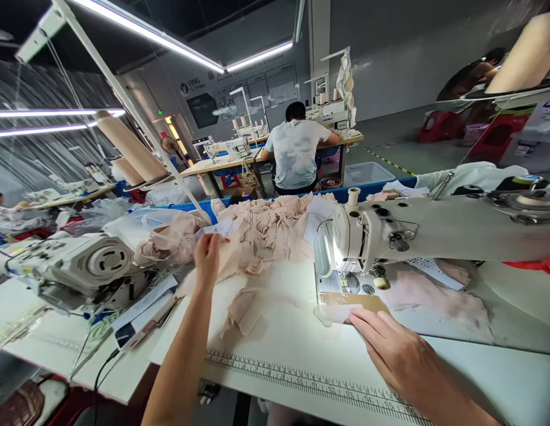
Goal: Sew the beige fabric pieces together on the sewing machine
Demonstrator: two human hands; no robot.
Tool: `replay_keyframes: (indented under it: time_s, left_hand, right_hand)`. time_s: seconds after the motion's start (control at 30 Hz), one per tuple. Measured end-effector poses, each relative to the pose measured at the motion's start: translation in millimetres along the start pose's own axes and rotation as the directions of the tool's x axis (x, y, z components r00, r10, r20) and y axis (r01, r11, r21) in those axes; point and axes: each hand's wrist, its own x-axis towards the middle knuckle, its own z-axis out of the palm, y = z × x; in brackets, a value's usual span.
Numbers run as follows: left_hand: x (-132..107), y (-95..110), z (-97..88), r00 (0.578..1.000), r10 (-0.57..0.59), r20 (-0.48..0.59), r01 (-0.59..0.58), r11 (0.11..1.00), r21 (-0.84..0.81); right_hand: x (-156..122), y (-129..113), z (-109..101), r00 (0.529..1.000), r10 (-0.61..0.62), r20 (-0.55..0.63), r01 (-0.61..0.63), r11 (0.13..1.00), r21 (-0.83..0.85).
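My left hand (207,255) reaches forward to a heap of beige fabric pieces (261,231) on the white table (293,349), fingers closed on the edge of a piece. My right hand (392,349) lies flat, fingers stretched out, on a pale fabric piece (346,309) at the needle plate of the white sewing machine (417,231). A small folded beige piece (243,307) lies between my hands.
A printed ruler (310,384) runs along the table's front edge. A second sewing machine (84,266) stands at the left with papers beside it. A person in a white shirt (296,151) sits at a far table, back turned. Blue bins line the table's far side.
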Motion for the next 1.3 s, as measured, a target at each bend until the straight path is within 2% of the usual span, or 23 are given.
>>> replay_keyframes:
  time_s: [0.03,0.07,0.1,0.13,0.17,0.23,0.27,0.3,0.33,0.4,0.5,0.53,0.6,0.67,0.73,0.8,0.87,1.03,1.2,1.3]
  left_hand:
    - [-6,6,-8.0,0.999,-0.003,-0.04,0.002,0.999,-0.033]
    - [-15,13,-12.4,1.0,-0.002,-0.025,0.0,0.999,-0.051]
    - [-27,20,-13.0,0.997,0.003,0.071,0.0,0.999,-0.042]
    - [-41,26,-9.7,0.974,0.012,0.225,-0.008,1.0,-0.019]
    - [-56,30,-3.2,0.92,0.021,0.39,-0.028,1.0,0.013]
    - [-79,34,15.5,0.77,0.024,0.637,-0.092,0.993,0.073]
    - [-86,32,25.5,0.719,0.024,0.695,-0.127,0.987,0.098]
    - [-88,29,34.4,0.694,0.024,0.719,-0.157,0.98,0.119]
    - [-87,26,41.6,0.695,0.031,0.719,-0.183,0.974,0.135]
    - [-78,21,49.9,0.735,0.059,0.676,-0.219,0.964,0.154]
    - [-66,33,56.2,0.75,0.084,0.656,-0.211,0.97,0.117]
    - [-67,42,60.7,0.739,0.088,0.668,-0.186,0.98,0.075]
    - [-75,64,76.9,0.687,0.104,0.719,-0.097,0.994,-0.052]
    - [-87,83,100.7,0.617,0.142,0.774,0.001,0.984,-0.18]
    - [-95,93,125.3,0.574,0.171,0.801,0.047,0.97,-0.24]
    - [-98,94,144.3,0.574,0.167,0.802,0.034,0.973,-0.228]
    - [-98,88,155.0,0.591,0.143,0.794,0.012,0.983,-0.186]
    - [-99,77,157.8,0.605,0.15,0.782,-0.068,0.988,-0.138]
    - [-102,78,156.2,0.614,0.192,0.765,-0.151,0.981,-0.125]
    - [-102,78,156.0,0.613,0.196,0.765,-0.177,0.978,-0.109]
  right_hand:
    - [-1,-1,0,1.0,0.005,0.003,-0.005,1.0,-0.002]
    - [-2,-2,1,1.0,0.011,0.003,-0.011,1.0,-0.007]
    - [-2,-3,0,1.0,0.018,0.008,-0.018,1.0,-0.014]
    - [-2,-5,-1,1.0,0.024,0.017,-0.024,0.999,-0.021]
    - [-2,-6,-2,0.999,0.029,0.032,-0.028,0.999,-0.029]
    - [0,-10,-6,0.997,0.038,0.069,-0.034,0.998,-0.051]
    - [1,-12,-7,0.995,0.041,0.087,-0.035,0.997,-0.066]
    - [2,-13,-9,0.994,0.045,0.1,-0.037,0.996,-0.082]
    - [4,-15,-10,0.993,0.052,0.104,-0.042,0.994,-0.099]
    - [6,-17,-11,0.991,0.064,0.116,-0.049,0.991,-0.125]
    - [8,-20,-8,0.989,0.073,0.126,-0.054,0.987,-0.149]
    - [8,-21,-6,0.99,0.068,0.12,-0.049,0.986,-0.157]
    - [9,-21,-3,0.994,0.055,0.095,-0.037,0.984,-0.176]
    - [10,-22,-2,0.996,0.041,0.077,-0.026,0.984,-0.178]
    - [11,-22,-3,0.996,0.048,0.077,-0.035,0.987,-0.159]
    - [11,-22,-4,0.995,0.059,0.083,-0.047,0.989,-0.137]
    - [11,-22,-5,0.994,0.063,0.092,-0.05,0.99,-0.134]
    - [11,-22,-6,0.992,0.073,0.104,-0.057,0.987,-0.148]
    - [9,-20,-12,0.985,0.112,0.129,-0.097,0.988,-0.121]
    - [6,-15,-16,0.973,0.174,0.151,-0.166,0.984,-0.067]
